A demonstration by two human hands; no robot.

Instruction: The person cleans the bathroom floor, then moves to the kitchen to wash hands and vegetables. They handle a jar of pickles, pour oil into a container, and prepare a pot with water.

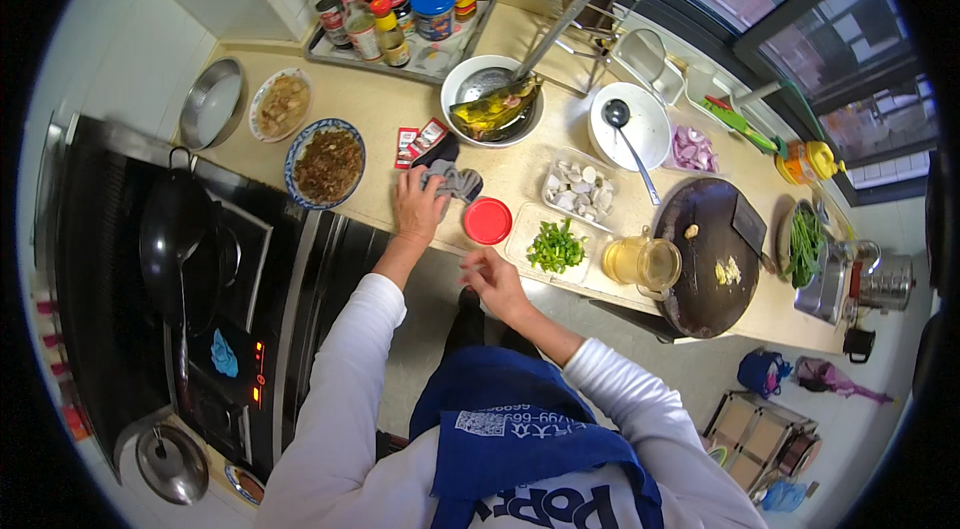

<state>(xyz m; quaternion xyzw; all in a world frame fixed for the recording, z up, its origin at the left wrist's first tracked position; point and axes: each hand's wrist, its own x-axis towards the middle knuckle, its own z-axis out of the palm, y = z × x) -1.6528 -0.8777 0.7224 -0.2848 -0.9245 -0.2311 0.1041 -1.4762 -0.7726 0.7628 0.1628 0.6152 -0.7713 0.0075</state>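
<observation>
My left hand (pixel 420 205) is at the counter's front edge with its fingers on a crumpled grey cloth (pixel 452 179). Two red-and-white packets (pixel 420 142) lie just beyond it, partly on something dark. My right hand (pixel 496 284) hangs in front of the counter, fingers loosely bent and apart, with nothing seen in it. Between the hands is a round red lid (pixel 487 221). To its right, chopped green peppers (pixel 556 247) fill part of a clear tray, and sliced pale pieces (pixel 579 190) sit in a plastic box behind.
On the left, a black wok (pixel 176 244) stands on the stove (pixel 247 326). A bowl holds a fish (pixel 495 109) and a ladle. A glass mug (pixel 637 263) of yellow liquid adjoins the round chopping board (pixel 705 259), which bears a cleaver (pixel 748 223). Bottles (pixel 360 19) crowd a rear tray.
</observation>
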